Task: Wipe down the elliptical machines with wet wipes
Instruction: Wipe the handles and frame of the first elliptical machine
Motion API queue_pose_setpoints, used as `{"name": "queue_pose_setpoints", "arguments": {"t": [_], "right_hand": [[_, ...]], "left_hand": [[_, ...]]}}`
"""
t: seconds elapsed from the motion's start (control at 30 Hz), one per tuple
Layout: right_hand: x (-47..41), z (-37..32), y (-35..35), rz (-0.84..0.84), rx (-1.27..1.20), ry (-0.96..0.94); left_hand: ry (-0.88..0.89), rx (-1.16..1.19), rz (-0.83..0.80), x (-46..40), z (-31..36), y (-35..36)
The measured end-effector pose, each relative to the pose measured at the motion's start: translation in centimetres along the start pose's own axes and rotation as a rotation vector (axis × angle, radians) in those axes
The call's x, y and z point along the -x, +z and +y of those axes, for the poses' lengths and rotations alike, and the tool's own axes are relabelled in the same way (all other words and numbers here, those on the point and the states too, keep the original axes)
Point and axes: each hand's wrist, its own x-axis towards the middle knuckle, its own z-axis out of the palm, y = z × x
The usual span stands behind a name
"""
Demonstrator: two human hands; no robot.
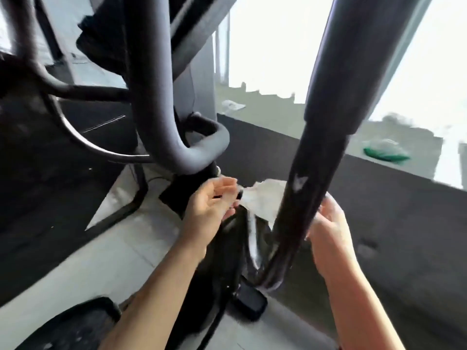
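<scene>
Wipe, white and crumpled, is stretched behind the dark upright bar of the elliptical, low in the middle of the view. Its left end meets the fingertips of the left hand; its right part passes behind the bar toward the right hand.

Left hand sits palm up just left of the bar, fingers lightly curled, the tips pinching the wipe's edge. Right hand is just right of the bar, close against it, fingers bent inward toward the bar's back side. A bit of white shows at its fingertips, but the bar hides the contact, so whether it grips the wipe cannot be told.

The bar rises from a bend near the floor up to a thicker padded sleeve at top right. It carries a pale scuff mark partway down. Left of it a grey padded handle loops down and curls back. Thinner black tubing curves behind that. A black pedal lies at the bottom left corner, and another small black footplate sits by the bar's base.

The floor is pale tile. A dark low wall runs behind, topped by a ledge. A green-and-white packet rests on the ledge at right, and a crumpled white scrap lies farther left on it. Bright windows fill the background.
</scene>
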Motion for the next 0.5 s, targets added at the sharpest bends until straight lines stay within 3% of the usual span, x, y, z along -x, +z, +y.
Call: {"name": "queue_pose_setpoints", "arguments": {"t": [0.1,0.2,0.33,0.5], "right_hand": [[2.5,-1.1,-2.8,0.309,0.03,-0.213],[4.2,-4.1,-1.6,0.459,0.177,-0.688],[5.0,-9.0,0.8,0.294,0.303,-1.14],[3.8,-9.0,2.0,0.079,0.665,-1.439]], "left_hand": [[0.074,0.025,0.0,1.0,-0.1,0.8],[0.185,0.072,0.099,2.2,0.4,0.7],[0.251,0.113,0.319,3.7,1.7,0.5],[0.396,0.054,0.355,3.9,3.1,-0.9]]}}
